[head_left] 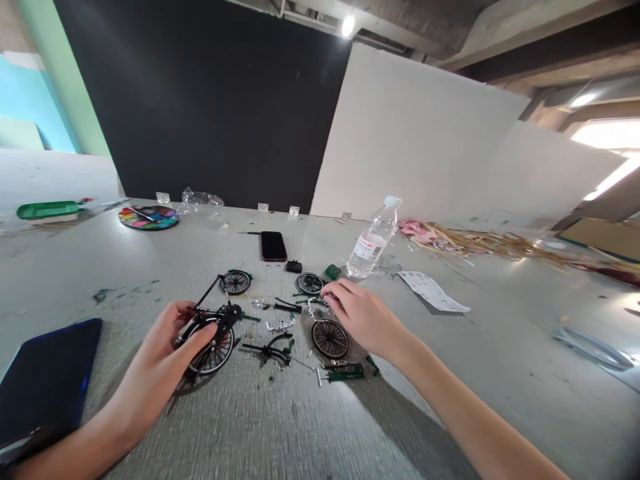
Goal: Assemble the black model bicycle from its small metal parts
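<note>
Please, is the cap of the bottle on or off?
On: a pale cap covers the mouth of the clear bottle, which stands beyond the right hand.

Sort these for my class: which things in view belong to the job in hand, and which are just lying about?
Likely belong:
wheeled assembly in left hand
spoked wheels
silver parts
green parts
possibly the printed sheet

Likely lying about:
phone
plastic bottle
paint palette
green tray
dark slab

Person, two bare hands: left hand [173, 343], right hand [359, 312]; fingers [200, 341] slim, backs of hands smooth. Both forearms [450, 393] bare, slender, narrowing at wrists. Dark glossy piece [25, 443] beside left forearm, too blurred to tell if worn; nails too small to read
</note>
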The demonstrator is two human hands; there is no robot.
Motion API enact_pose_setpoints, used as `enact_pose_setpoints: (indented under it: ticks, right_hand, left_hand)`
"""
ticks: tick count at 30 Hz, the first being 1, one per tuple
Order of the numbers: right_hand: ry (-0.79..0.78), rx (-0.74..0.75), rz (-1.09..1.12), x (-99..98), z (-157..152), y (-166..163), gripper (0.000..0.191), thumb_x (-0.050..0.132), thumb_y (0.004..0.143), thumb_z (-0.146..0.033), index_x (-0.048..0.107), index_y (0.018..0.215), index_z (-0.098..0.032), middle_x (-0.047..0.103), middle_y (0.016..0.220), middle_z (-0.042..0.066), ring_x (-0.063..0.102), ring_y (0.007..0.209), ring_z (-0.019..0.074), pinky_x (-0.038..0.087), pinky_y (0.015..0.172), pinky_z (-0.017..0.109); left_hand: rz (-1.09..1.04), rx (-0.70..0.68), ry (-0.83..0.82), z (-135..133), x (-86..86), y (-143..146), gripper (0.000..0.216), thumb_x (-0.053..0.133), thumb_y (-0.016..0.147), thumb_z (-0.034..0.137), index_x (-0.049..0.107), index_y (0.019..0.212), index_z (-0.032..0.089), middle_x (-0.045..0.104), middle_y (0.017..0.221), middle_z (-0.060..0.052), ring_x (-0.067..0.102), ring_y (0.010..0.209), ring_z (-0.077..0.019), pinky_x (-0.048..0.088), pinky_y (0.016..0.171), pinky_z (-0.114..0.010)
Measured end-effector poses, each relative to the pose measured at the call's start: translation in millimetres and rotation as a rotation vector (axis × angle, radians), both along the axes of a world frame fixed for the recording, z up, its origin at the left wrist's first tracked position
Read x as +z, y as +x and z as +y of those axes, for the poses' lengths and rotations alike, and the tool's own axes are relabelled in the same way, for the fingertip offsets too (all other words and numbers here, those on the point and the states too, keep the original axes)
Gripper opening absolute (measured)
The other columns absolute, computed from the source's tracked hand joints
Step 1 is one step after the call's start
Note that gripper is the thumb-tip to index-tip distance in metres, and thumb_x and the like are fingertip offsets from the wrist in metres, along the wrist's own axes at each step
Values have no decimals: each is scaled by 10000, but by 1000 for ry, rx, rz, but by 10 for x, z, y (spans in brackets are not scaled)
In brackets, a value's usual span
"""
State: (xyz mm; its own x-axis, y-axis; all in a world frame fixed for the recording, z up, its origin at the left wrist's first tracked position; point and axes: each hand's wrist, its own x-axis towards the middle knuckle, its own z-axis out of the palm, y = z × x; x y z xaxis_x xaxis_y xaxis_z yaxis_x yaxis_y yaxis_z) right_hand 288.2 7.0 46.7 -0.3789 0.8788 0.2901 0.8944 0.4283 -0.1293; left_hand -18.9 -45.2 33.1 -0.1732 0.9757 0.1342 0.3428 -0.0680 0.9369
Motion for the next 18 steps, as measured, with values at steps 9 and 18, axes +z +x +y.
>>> enact_pose_setpoints:
  ticks: [9, 18]
  right_hand:
    - [-94, 68, 23, 66, -74, -91, 254, 406, 1010, -246, 649, 1077, -212, 656, 1029, 84, 647, 817, 184, 500, 760, 345]
    - [-158, 237, -7, 60, -288, -348, 314, 459, 1010, -398, 633, 1193, -212, 613, 1108, 104, 628, 886, 210, 523, 771, 357]
  left_hand:
    - [-65, -24, -12, 37, -139, -49, 379, 633, 776, 542, 565, 961, 218, 670, 985, -75, 629, 978, -292, 506, 805, -374]
    - [-58, -61, 11, 52, -182, -57, 354, 597, 842, 512, 537, 1010, 206, 640, 1026, -70, 559, 1051, -271, 456, 858, -372]
